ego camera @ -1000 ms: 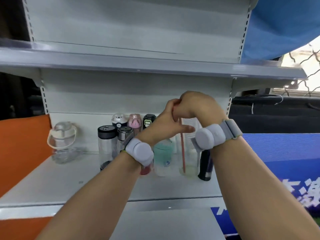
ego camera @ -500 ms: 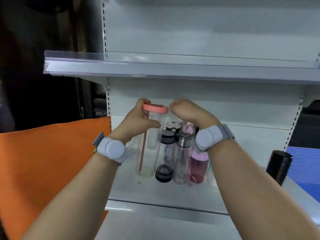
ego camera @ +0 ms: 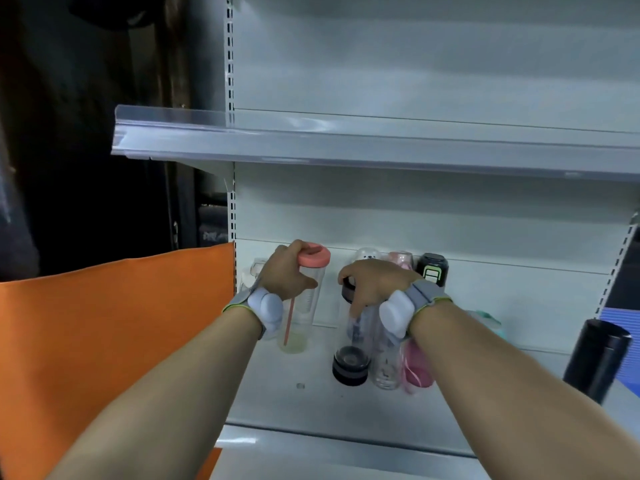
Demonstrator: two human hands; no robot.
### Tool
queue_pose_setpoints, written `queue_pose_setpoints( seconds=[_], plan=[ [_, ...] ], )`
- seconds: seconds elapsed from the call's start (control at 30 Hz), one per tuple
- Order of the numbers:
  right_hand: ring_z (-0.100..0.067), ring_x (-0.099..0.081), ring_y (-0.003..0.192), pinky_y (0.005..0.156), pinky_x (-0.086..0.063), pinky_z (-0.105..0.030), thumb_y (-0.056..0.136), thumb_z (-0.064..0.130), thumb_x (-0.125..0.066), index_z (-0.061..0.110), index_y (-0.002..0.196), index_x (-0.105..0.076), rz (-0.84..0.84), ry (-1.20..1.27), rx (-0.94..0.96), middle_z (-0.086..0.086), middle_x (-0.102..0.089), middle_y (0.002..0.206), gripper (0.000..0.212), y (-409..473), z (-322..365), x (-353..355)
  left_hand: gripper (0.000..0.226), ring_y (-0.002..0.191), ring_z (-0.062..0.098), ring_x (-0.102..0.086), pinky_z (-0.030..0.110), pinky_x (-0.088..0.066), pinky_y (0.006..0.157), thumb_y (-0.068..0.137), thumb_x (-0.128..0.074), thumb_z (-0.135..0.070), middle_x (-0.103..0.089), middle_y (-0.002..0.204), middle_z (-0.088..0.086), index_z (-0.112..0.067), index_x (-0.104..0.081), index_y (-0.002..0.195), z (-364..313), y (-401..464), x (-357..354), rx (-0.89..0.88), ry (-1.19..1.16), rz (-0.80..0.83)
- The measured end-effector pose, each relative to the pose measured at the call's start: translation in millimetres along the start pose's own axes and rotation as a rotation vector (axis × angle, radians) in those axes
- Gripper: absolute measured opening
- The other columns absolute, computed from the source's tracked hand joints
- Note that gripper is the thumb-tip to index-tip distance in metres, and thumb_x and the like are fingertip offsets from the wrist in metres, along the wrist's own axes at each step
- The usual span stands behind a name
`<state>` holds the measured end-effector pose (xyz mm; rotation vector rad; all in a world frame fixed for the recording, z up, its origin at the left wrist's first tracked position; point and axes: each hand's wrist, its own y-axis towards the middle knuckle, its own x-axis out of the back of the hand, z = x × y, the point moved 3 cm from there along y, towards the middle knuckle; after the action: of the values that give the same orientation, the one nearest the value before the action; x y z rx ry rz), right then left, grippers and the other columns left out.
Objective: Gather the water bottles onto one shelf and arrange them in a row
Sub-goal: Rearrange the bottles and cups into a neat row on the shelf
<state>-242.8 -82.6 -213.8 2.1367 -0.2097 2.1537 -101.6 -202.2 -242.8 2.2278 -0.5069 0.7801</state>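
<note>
My left hand (ego camera: 287,277) grips a tall clear bottle with a pink lid (ego camera: 313,258), which stands on the lower shelf (ego camera: 301,407) near its left end. My right hand (ego camera: 372,282) closes over the top of a clear bottle with a black lid and black base (ego camera: 349,367). Beside that stand a clear steel-capped bottle (ego camera: 386,368) and a pink bottle (ego camera: 417,370). Behind them are a white bear-lid bottle (ego camera: 369,253), a pink-lid bottle (ego camera: 400,258) and a black bottle with a green mark (ego camera: 433,270). A black flask (ego camera: 597,360) stands apart at the right.
An orange panel (ego camera: 114,334) borders the shelf on the left. The upper shelf (ego camera: 346,147) overhangs the bottles. A clear handled bottle (ego camera: 254,271) is partly hidden behind my left wrist, and a teal-capped bottle (ego camera: 486,318) peeks out behind my right forearm.
The view has swung left. My left hand carried the pink-lid bottle from the right of the group to the shelf's left end. My right hand dropped onto the black-lid bottle.
</note>
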Motion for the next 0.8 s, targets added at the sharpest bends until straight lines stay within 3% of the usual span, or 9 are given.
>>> queue_pose_setpoints(
  seconds=[0.1, 0.27, 0.4, 0.47, 0.53, 0.6, 0.67, 0.73, 0.8],
  plan=[
    [-0.022, -0.061, 0.096, 0.071, -0.047, -0.026, 0.064, 0.036, -0.088, 0.019, 0.122, -0.062, 0.018, 0.000, 0.010, -0.002, -0.065, 0.117, 0.066, 1, -2, 5, 0.076, 0.107, 0.027, -0.058, 0.031, -0.048, 0.096, 0.066, -0.084, -0.024, -0.047, 0.124, 0.005, -0.034, -0.049, 0.133, 5, 7, -8, 0.011, 0.044, -0.003],
    [-0.016, -0.058, 0.085, 0.077, -0.053, -0.031, 0.062, 0.035, -0.089, 0.017, 0.116, -0.066, 0.070, 0.087, 0.012, -0.003, -0.067, 0.113, 0.061, 7, -4, 8, 0.074, 0.103, 0.031, -0.061, 0.033, -0.049, 0.091, 0.073, -0.082, -0.033, -0.045, 0.127, 0.008, -0.027, -0.044, 0.137, 9, 18, -10, 0.002, 0.165, -0.009],
    [-0.014, -0.058, 0.077, 0.059, -0.050, -0.021, 0.060, 0.039, -0.089, 0.015, 0.110, -0.067, 0.145, 0.118, -0.037, 0.002, -0.067, 0.098, 0.059, 10, -5, 9, 0.076, 0.100, 0.035, -0.062, 0.039, -0.052, 0.085, 0.074, -0.079, -0.045, -0.044, 0.125, 0.011, -0.021, -0.041, 0.135, 14, 24, -10, 0.017, 0.317, -0.012],
    [-0.028, -0.063, 0.089, 0.052, -0.046, -0.017, 0.063, 0.048, -0.085, 0.008, 0.115, -0.065, 0.195, 0.127, -0.072, -0.005, -0.067, 0.101, 0.069, 13, -5, 8, 0.079, 0.106, 0.033, -0.058, 0.040, -0.051, 0.085, 0.072, -0.078, -0.054, -0.046, 0.124, 0.010, -0.019, -0.042, 0.133, 12, 27, -8, -0.009, 0.448, -0.031],
    [-0.035, -0.063, 0.106, 0.064, -0.048, -0.024, 0.061, 0.069, -0.075, 0.003, 0.117, -0.062, 0.247, 0.117, -0.109, -0.016, -0.066, 0.116, 0.087, 16, -2, 11, 0.084, 0.113, 0.029, -0.053, 0.042, -0.049, 0.089, 0.065, -0.079, -0.057, -0.047, 0.126, 0.006, -0.020, -0.043, 0.131, 13, 31, -5, -0.004, 0.501, -0.020],
    [-0.032, -0.065, 0.100, 0.077, -0.050, -0.034, 0.068, 0.076, -0.065, 0.003, 0.109, -0.064, 0.167, 0.129, -0.136, -0.017, -0.068, 0.106, 0.084, 16, 4, 20, 0.087, 0.118, 0.027, -0.050, 0.042, -0.047, 0.095, 0.059, -0.082, -0.046, -0.045, 0.129, 0.002, -0.023, -0.041, 0.133, 17, 34, -3, 0.061, 0.402, 0.059],
    [-0.029, -0.063, 0.104, 0.088, -0.050, -0.038, 0.075, 0.069, -0.065, 0.008, 0.123, -0.058, -0.058, 0.138, -0.129, -0.012, -0.065, 0.113, 0.077, 19, 13, 31, 0.096, 0.127, 0.028, -0.044, 0.043, -0.043, 0.101, 0.058, -0.078, -0.031, -0.041, 0.138, 0.002, -0.027, -0.033, 0.143, 23, 36, 2, 0.108, 0.265, 0.132],
    [-0.028, -0.060, 0.103, 0.087, -0.051, -0.038, 0.074, 0.060, -0.071, 0.019, 0.137, -0.042, -0.204, 0.118, -0.103, -0.008, -0.059, 0.120, 0.081, 29, 25, 39, 0.105, 0.136, 0.028, -0.035, 0.045, -0.038, 0.107, 0.061, -0.074, -0.022, -0.034, 0.147, 0.003, -0.030, -0.020, 0.150, 31, 36, 10, 0.146, 0.221, 0.131],
    [-0.031, -0.059, 0.102, 0.086, -0.051, -0.039, 0.069, 0.053, -0.076, 0.028, 0.145, -0.029, -0.194, 0.072, -0.089, -0.009, -0.050, 0.124, 0.092, 42, 38, 40, 0.104, 0.143, 0.030, -0.023, 0.050, -0.032, 0.111, 0.064, -0.070, -0.021, -0.027, 0.153, 0.004, -0.034, -0.016, 0.152, 45, 33, 15, 0.218, 0.325, 0.121]
  ],
)
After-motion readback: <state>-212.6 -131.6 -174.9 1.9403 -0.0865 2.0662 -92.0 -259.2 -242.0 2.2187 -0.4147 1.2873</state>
